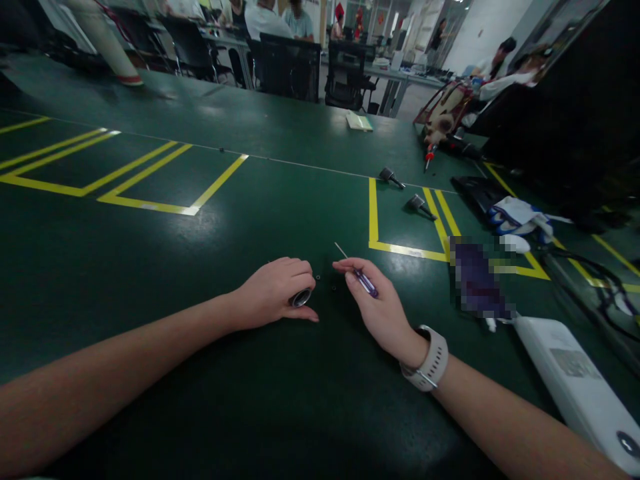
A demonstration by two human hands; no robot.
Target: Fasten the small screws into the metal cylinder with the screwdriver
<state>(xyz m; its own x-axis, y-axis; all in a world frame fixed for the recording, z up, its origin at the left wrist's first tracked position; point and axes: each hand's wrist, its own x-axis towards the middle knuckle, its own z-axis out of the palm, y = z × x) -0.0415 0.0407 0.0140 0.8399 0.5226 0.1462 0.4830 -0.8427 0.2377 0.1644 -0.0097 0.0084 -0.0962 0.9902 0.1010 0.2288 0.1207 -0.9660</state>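
My left hand (pixel 274 291) rests on the dark green table (pixel 210 220), its fingers curled round a small shiny metal cylinder (pixel 301 298). My right hand (pixel 376 301), with a pale watch (pixel 428 360) on the wrist, pinches a small screwdriver with a purple handle (pixel 364 280); its thin metal shaft points up and to the left. Two or three tiny dark screws (pixel 325 280) lie on the table between the two hands.
Yellow tape lines (pixel 150 173) mark boxes on the table. Two dark metal parts (pixel 420 205) lie to the far right, with a red-handled tool (pixel 429 157), gloves (pixel 520 220), cables (pixel 600 280) and a white device (pixel 575 380). Black chairs (pixel 290 67) and seated people are at the back.
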